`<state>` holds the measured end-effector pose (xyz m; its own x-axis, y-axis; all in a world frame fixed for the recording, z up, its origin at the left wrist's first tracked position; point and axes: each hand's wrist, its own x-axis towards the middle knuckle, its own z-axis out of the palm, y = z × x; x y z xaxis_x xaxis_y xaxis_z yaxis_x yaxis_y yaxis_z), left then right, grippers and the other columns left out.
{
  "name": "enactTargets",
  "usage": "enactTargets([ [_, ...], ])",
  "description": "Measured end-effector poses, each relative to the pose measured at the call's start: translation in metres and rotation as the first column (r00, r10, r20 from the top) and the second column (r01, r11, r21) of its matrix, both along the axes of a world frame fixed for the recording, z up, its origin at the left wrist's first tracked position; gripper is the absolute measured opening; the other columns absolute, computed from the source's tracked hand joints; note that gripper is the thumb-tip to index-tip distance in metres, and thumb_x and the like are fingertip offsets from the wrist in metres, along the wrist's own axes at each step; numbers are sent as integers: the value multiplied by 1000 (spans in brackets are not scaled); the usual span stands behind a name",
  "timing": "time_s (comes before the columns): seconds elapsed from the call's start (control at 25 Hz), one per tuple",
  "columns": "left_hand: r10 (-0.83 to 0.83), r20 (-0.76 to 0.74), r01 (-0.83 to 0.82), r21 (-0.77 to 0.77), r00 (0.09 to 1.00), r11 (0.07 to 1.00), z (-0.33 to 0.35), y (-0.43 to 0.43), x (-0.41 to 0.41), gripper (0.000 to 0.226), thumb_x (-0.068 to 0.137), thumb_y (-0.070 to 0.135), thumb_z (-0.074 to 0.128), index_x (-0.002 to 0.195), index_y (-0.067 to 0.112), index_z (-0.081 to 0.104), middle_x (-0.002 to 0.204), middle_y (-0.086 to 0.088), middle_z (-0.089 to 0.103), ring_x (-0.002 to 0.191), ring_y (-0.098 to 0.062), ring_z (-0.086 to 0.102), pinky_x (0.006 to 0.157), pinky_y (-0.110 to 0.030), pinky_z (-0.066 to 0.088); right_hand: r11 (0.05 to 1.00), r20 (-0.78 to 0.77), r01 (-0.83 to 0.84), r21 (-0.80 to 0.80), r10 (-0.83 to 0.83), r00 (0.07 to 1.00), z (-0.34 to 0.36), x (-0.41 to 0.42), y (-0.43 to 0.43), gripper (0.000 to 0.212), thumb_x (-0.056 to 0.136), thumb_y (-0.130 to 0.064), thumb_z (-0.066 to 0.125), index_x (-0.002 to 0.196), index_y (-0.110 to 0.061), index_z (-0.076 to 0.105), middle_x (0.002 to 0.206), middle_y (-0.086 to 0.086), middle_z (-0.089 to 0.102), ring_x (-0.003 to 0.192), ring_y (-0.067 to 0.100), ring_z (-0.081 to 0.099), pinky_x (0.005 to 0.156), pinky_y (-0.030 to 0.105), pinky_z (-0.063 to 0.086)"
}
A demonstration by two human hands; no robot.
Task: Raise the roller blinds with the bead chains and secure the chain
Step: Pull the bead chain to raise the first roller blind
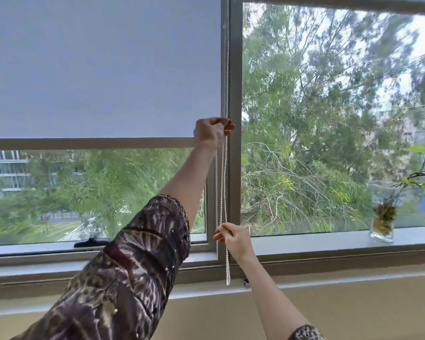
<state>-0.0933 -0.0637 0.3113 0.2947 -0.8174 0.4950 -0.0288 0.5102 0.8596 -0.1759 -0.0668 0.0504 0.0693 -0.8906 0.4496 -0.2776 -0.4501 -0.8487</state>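
the left hand (214, 131) is gripping the bead chain (224, 182) high against the window frame's centre post, fingers curled round it. the right hand (233, 238) is pinching the same chain lower, just above the sill's front edge. the roller blind (103, 69) is hanging partway down, its bottom edge lying along the crossbar. the two strands are running close together, so tugging the wrong one would be lowering the blind. a jerky pull could be slipping beads, and the dangling loop could be missing the small clip (246, 282) at the sill's edge.
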Motion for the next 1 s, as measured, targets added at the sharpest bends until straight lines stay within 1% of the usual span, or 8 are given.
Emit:
enactTargets([
  [0.12,0,-30,-1,-25,1000,1000,-7,-7,4,14,92,4,61,97,-2,72,79,-7,73,42,1,62,36,-9,39,1000,-110,17,22,-14,994,11,-6,-5,20,93,-17,56,89,-9,74,71,-3,72,57,12,57,54,14,45],
  [0.24,16,14,-15,-44,1000,999,-17,-14,7,13,91,3,62,84,4,72,69,-1,72,48,-2,66,44,-11,47,999,-69,29,40,-26,997,38,-11,-10,23,94,-15,53,110,-7,68,89,6,73,73,19,58,64,29,46],
  [0.32,26,26,-25,-41,999,999,-29,-21,8,17,90,3,63,77,9,71,65,3,71,50,-2,68,48,-15,52,1000,8,25,14,-26,1000,63,-12,-13,26,95,-10,49,116,-4,64,88,6,72,74,21,58,60,26,44],
  [0.52,32,51,-32,12,998,999,-67,-38,13,8,89,8,65,88,8,73,72,0,74,64,-12,73,59,-24,59,986,85,77,-147,-64,994,130,-13,-21,24,96,-11,49,108,1,66,91,16,72,74,20,61,59,20,43],
  [0.64,35,78,-40,63,996,997,-88,-43,18,12,90,12,64,87,18,73,83,-3,77,59,-9,69,47,-19,52,959,69,166,-229,-155,986,161,-11,-24,26,96,-16,50,98,3,68,76,12,67,60,16,52,53,19,38],
  [0.8,21,121,-32,87,992,996,-108,-48,19,17,88,14,67,79,26,74,75,9,76,82,-24,74,79,-43,60,935,107,222,-275,-199,974,194,-6,-26,23,95,-19,52,104,-4,66,88,7,70,70,14,59,57,12,43],
  [0.88,41,153,-59,117,987,991,-117,-46,16,24,87,21,70,66,33,72,64,17,73,82,-21,75,84,-44,60,917,88,222,-333,-204,975,209,-1,-25,22,95,-20,53,105,-6,67,89,5,71,70,14,61,59,17,45],
  [1.0,52,184,-77,133,982,988,-134,-42,13,12,88,21,69,81,26,77,76,8,77,82,-24,75,81,-46,61,901,63,241,-361,-234,970,228,6,-27,21,94,-20,54,105,-8,67,83,-2,68,62,3,56,54,12,44],
])
